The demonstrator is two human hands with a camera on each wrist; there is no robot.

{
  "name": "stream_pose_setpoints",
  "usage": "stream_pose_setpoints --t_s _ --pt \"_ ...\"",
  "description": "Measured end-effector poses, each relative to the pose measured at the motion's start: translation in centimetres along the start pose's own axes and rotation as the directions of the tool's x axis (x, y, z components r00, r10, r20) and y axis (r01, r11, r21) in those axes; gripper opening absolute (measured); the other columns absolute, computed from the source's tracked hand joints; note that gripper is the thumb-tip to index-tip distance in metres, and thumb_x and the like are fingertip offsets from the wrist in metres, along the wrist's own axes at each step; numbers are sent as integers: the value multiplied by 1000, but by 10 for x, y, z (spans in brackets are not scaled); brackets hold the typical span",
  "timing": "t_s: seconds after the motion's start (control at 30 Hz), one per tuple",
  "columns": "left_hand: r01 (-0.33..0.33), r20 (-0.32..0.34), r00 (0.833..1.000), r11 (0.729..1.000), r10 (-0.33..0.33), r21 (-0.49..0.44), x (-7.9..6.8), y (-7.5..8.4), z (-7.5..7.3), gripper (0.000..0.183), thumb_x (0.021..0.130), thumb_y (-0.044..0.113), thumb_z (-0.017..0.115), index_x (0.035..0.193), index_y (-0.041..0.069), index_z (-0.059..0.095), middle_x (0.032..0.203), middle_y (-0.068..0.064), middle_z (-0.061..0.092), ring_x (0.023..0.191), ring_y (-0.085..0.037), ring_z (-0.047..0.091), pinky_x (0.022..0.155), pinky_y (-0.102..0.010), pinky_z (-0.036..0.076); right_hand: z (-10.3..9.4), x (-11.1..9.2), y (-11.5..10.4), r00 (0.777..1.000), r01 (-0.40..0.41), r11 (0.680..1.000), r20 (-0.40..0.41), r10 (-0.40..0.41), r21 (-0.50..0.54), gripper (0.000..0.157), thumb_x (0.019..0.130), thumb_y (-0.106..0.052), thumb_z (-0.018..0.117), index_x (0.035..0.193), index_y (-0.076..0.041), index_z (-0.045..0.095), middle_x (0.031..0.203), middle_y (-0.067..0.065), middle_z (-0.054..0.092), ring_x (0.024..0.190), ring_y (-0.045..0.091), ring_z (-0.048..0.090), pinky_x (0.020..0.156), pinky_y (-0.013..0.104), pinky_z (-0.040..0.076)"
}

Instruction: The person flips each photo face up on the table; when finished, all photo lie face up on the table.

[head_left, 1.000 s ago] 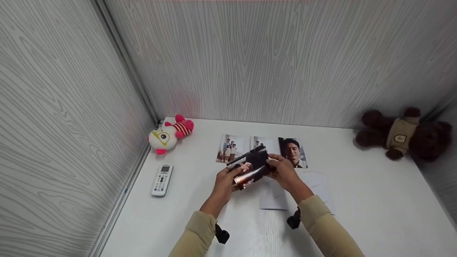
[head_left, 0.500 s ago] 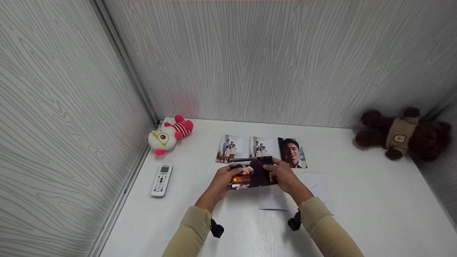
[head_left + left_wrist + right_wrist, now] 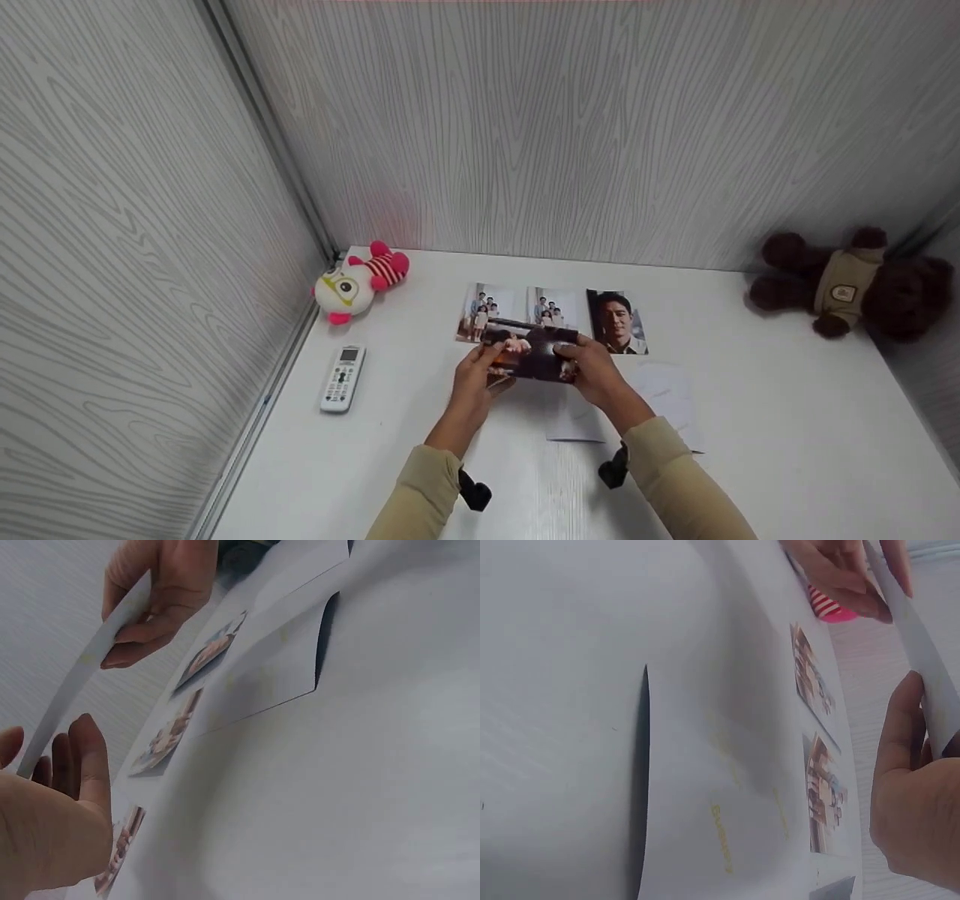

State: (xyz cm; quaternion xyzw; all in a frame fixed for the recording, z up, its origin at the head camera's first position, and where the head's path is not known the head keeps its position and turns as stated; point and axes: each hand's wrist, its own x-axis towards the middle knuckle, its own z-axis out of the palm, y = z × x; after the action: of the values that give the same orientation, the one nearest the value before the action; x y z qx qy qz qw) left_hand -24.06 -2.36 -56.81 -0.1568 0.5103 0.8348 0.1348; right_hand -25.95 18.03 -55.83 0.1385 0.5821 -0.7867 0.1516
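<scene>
A dark glossy photo (image 3: 536,360) is held sideways above the table between both hands. My left hand (image 3: 472,379) pinches its left end, thumb on the picture side. The right hand (image 3: 598,369) grips the opposite end the same way. In both wrist views the photo's white back (image 3: 64,694) shows, slightly bowed. Behind the hands lie two family photos, the left one (image 3: 475,311) and the middle one (image 3: 551,304), the latter partly covered by the held photo. Right of them is a portrait photo (image 3: 619,322) of a person.
Two white sheets, one (image 3: 576,420) under the hands and another (image 3: 666,394) to the right, lie face down with lifted edges. A remote control (image 3: 343,379) and a pink-and-white plush toy (image 3: 352,285) are at left. A brown teddy bear (image 3: 847,285) lies at far right.
The held photo has turned from a slant to nearly level, then tipped slightly down on the right. Both hands keep hold of it; the photos on the table stay put.
</scene>
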Motion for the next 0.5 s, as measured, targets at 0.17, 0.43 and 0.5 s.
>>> stream_pose_setpoints --t_s 0.17,0.43,0.5 --pt "-34 -24 999 996 32 -88 -1 -4 12 48 100 22 65 140 0 49 114 -12 64 96 -23 67 92 -45 59 4 0 1 1000 17 998 -23 -16 60 47 101 -3 52 147 2 42 141 18 48 128 30 54 83 31 58" --pt "-54 -13 999 989 53 -137 -2 -12 27 48 98 9 64 142 -1 48 114 -14 69 93 -25 72 89 -44 61 10 -3 5 996 68 984 -70 -57 162 48 101 1 50 147 5 37 134 15 49 106 16 59 81 26 57" --pt "-60 -19 998 989 58 -134 -1 -13 29 48 99 8 61 144 -1 47 118 -17 69 94 -25 72 87 -42 61 11 -3 6 996 72 982 -72 -59 178 47 101 2 50 146 6 38 132 15 50 103 14 60 80 25 57"
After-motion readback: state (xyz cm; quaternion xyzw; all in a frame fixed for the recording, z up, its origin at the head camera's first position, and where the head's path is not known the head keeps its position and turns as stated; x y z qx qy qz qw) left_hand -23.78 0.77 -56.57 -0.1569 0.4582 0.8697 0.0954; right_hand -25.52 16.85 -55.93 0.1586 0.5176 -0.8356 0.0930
